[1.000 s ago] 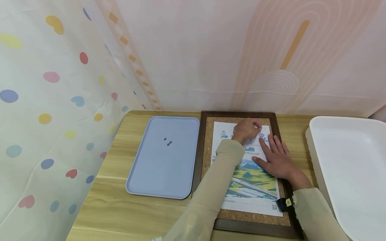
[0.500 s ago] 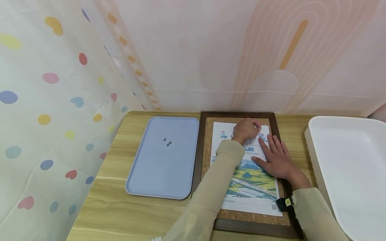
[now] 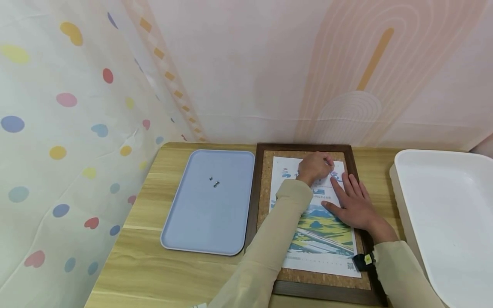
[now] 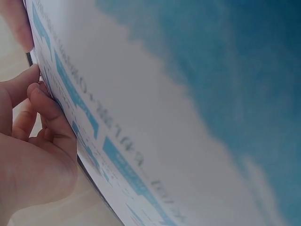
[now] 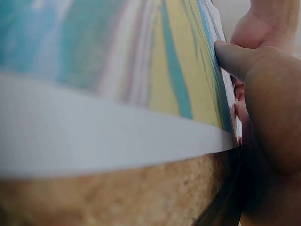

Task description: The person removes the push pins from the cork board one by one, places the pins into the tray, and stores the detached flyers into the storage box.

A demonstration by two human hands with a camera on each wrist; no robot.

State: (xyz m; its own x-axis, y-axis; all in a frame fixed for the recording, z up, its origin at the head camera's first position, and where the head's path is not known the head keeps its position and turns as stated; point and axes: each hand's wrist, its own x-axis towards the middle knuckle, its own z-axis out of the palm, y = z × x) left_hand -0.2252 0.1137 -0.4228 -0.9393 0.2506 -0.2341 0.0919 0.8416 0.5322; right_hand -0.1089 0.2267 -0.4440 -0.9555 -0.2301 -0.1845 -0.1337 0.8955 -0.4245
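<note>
A printed landscape poster (image 3: 316, 261) lies on a cork board (image 3: 265, 201) with a dark wooden frame. Near the poster's top right corner is my left hand (image 3: 313, 166), fingers curled and thumb against index fingertip. In the left wrist view those fingertips (image 4: 36, 77) meet at the paper, pinching something small and mostly hidden, like a push pin. My right hand (image 3: 354, 205) rests with straight, spread fingers over the poster's right edge and the frame. Its thumb (image 5: 230, 52) lies on the printed side in the right wrist view.
A blue tray (image 3: 204, 222) left of the board bears several small metallic pins (image 3: 216, 184). To the right stands a large white bin (image 3: 443, 205). Patterned curtains (image 3: 246, 77) hang behind and to the left of the wooden table (image 3: 154, 273).
</note>
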